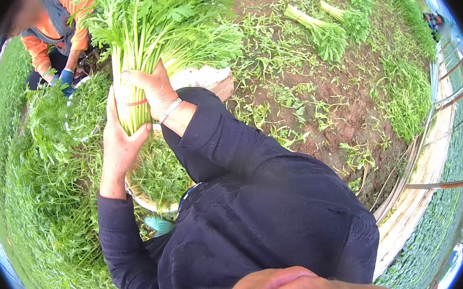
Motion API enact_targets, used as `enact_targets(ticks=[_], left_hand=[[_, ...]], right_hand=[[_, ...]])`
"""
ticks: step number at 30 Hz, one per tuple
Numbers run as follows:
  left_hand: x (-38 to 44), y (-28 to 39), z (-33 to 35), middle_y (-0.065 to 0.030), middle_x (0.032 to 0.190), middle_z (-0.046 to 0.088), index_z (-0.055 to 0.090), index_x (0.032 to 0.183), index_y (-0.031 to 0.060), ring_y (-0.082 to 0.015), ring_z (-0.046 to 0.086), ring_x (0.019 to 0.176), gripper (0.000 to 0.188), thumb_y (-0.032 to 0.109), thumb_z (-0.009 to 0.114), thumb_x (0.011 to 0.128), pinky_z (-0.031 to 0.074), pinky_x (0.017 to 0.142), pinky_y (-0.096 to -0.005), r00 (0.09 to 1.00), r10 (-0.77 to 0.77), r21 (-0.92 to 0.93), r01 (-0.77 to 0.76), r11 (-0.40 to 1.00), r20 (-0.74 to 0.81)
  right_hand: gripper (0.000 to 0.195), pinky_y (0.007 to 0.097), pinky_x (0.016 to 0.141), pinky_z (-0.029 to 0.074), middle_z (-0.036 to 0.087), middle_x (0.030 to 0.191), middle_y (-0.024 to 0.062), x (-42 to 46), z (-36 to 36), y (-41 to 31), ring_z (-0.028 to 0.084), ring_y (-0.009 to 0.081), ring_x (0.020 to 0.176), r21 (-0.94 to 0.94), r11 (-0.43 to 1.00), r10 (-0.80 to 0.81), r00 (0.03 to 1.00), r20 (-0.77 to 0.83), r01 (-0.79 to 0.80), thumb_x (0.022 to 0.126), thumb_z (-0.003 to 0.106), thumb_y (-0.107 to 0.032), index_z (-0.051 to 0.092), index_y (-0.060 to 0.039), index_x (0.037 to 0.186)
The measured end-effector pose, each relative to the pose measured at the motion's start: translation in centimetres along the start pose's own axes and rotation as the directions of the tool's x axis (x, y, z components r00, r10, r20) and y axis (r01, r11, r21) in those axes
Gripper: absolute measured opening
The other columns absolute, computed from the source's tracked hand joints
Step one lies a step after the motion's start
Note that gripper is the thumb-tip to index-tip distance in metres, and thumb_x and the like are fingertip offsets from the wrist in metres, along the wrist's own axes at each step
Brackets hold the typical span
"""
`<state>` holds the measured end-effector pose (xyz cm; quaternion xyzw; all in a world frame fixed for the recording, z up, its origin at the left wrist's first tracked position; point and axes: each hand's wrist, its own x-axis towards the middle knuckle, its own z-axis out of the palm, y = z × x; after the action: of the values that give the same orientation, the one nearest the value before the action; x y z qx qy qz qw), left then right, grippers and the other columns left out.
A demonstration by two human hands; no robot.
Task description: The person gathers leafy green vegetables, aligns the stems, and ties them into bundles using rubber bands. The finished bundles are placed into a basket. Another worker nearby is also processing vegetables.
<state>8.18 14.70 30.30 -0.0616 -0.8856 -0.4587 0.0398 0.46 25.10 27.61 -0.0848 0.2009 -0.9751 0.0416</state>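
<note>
A large bunch of leafy greens (133,58) with pale cut stems stands upright between my hands. A red band (132,103) goes around its stems. My left hand (121,133) cups the stems low down, thumb in front near their cut ends. My right hand (153,87) grips the bunch just above the band, with a bracelet at its wrist. Behind the bunch, more greens (206,47) lie by a pale block-like object (205,80), partly hidden. Below my hands sits a round container (148,204) with loose green leaves in it.
Several banded bunches (316,29) lie on trampled soil (328,115) strewn with leaves, at the upper right. A co-worker in orange sleeves and blue gloves (67,77) crouches at the upper left. Dense standing greens (46,202) fill the left side. Curved frame poles (445,184) edge the right.
</note>
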Motion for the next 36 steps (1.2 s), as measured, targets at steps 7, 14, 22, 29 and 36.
enact_targets(ticks=[7,14,22,29,36], left_hand=[[5.2,1.0,2.7,-0.0189,0.145,0.031,0.016,0.149,0.0070,-0.0326,0.041,0.126,0.095,0.032,0.072,0.077,0.037,0.103,-0.0406,0.981,0.097,-0.041,-0.092,0.995,0.168],[1.7,-8.6,2.2,-0.0126,0.121,0.056,0.045,0.134,0.0019,-0.0153,0.062,0.091,0.051,0.003,0.060,0.085,0.050,0.082,-0.0305,0.925,-0.277,-0.082,0.308,0.948,0.261],[-3.6,-13.8,2.2,-0.0120,0.113,0.058,0.048,0.132,0.0048,-0.0171,0.061,0.093,0.049,-0.002,0.057,0.084,0.051,0.081,-0.0284,0.824,-0.514,-0.060,0.541,0.839,0.237],[-7.2,-13.8,2.9,-0.0091,0.108,0.062,0.051,0.131,0.0103,-0.0146,0.062,0.084,0.048,0.009,0.064,0.085,0.051,0.078,-0.0292,0.822,-0.560,0.025,0.561,0.828,0.108],[-12.6,-17.5,5.8,-0.0153,0.109,0.063,0.052,0.129,0.0060,-0.0251,0.063,0.095,0.048,0.017,0.061,0.082,0.049,0.086,-0.0342,0.768,-0.637,0.137,0.625,0.768,0.068]], right_hand=[[0.037,0.0290,0.069,0.053,0.061,0.091,0.0049,3.4,-7.1,-9.9,0.062,0.0153,0.077,-0.085,0.956,-0.288,0.952,-0.103,0.280,0.075,0.065,0.000,0.052,-0.0034,0.109],[0.054,0.0358,0.084,0.050,0.056,0.114,0.0086,3.1,-27.9,-21.3,0.057,0.0215,0.098,-0.415,0.720,-0.689,0.498,-0.526,0.557,0.076,0.070,-0.007,0.043,-0.0053,0.123],[0.093,0.0503,0.085,0.051,0.046,0.130,0.0173,4.5,-32.7,-24.7,0.055,0.0344,0.104,-0.481,0.730,-0.567,0.038,-0.823,0.486,0.068,0.080,-0.036,0.025,-0.0049,0.136],[0.092,0.0444,0.114,0.010,0.015,0.153,0.0186,5.9,-38.7,-20.9,0.013,0.0294,0.143,-0.310,0.948,-0.207,0.610,-0.765,-0.067,0.083,0.059,-0.050,0.011,-0.0070,0.147],[0.066,0.0482,0.113,0.019,0.024,0.151,0.0177,1.1,-40.0,-10.7,0.022,0.0293,0.140,-0.343,0.714,0.266,0.689,-0.674,-0.611,0.092,0.047,-0.048,0.031,-0.0101,0.143]])
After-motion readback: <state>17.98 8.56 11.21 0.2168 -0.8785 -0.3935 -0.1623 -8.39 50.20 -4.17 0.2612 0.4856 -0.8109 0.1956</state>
